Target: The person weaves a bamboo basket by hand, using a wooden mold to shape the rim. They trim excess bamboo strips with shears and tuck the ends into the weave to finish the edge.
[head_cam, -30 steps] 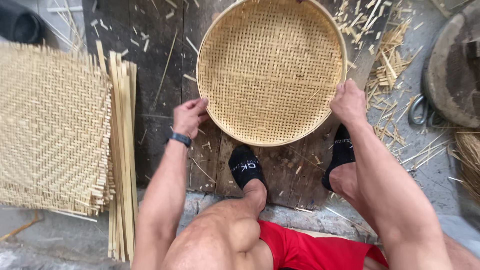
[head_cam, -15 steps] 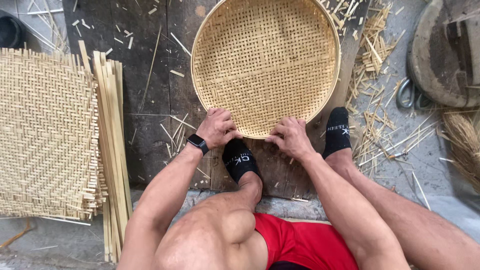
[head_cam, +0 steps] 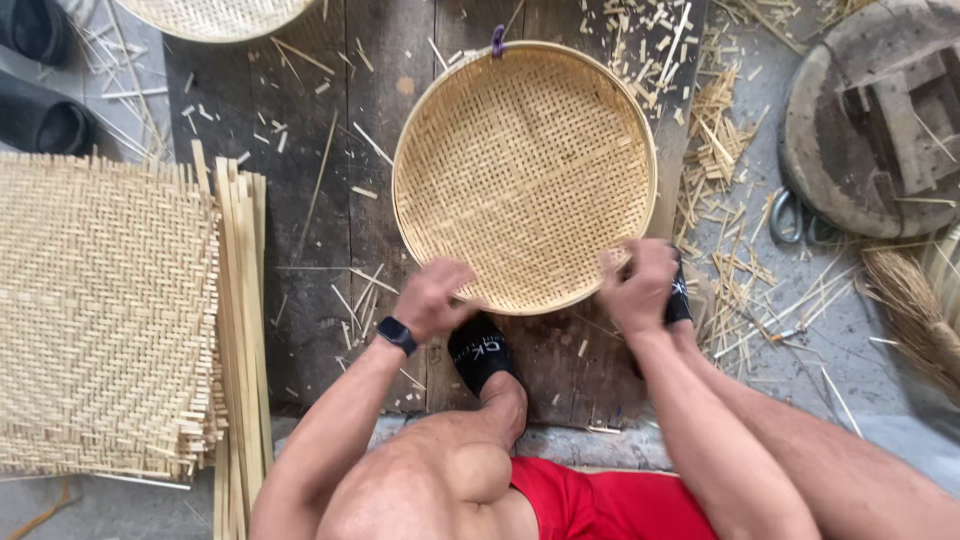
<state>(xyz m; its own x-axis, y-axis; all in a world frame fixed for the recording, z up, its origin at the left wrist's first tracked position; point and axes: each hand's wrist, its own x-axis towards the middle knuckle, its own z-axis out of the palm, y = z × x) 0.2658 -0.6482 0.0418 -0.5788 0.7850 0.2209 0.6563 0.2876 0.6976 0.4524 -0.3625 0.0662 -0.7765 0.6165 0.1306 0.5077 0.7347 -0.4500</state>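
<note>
I see round woven bamboo tray (head_cam: 524,170), open lattice weave, smooth rim, flat on dark wood planks (head_cam: 330,240). Left hand (head_cam: 432,298) and right hand (head_cam: 640,283) both curl fingers around near rim, gripping. One square woven mat (head_cam: 100,310) at left; second tray (head_cam: 215,15) cut off at top.

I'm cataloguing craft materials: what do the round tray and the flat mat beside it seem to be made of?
Round tray: apparently thin bamboo strips, pale tan and unvarnished, in an open weave with a bent-strip rim. Flat mat: the same kind of pale split strips, woven tighter in a herringbone, with loose ends at the edges. Bamboo or a similar cane; the look leaves it open.
</note>
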